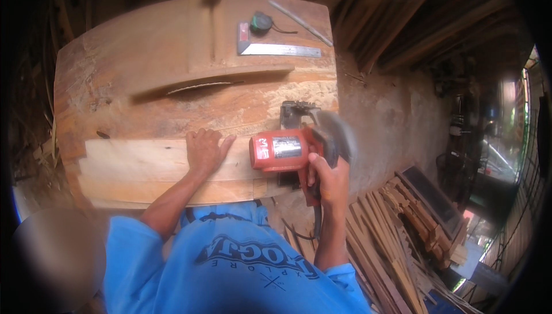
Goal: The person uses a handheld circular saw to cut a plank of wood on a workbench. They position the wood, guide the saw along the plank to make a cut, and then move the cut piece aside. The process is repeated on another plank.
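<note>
My right hand [329, 179] is wrapped round the rear handle of a red circular saw [280, 152]. The saw sits over the right end of several pale boards [138, 159], at the right edge of the wooden worktable [86, 84]. Its round guard side faces right, past the table edge; the blade itself cannot be made out. My left hand [208, 152] presses on the boards left of the saw motor, fingers apart and thumb stretched toward the saw. The boards lie side by side along the near edge of the table.
A try square [282, 49], a tape measure [261, 22] and a thin strip [300, 22] lie at the far right of the table. A curved wooden piece [218, 78] stands mid-table. Sawdust [305, 91] is scattered near the saw. Timber offcuts [376, 233] cover the floor at right.
</note>
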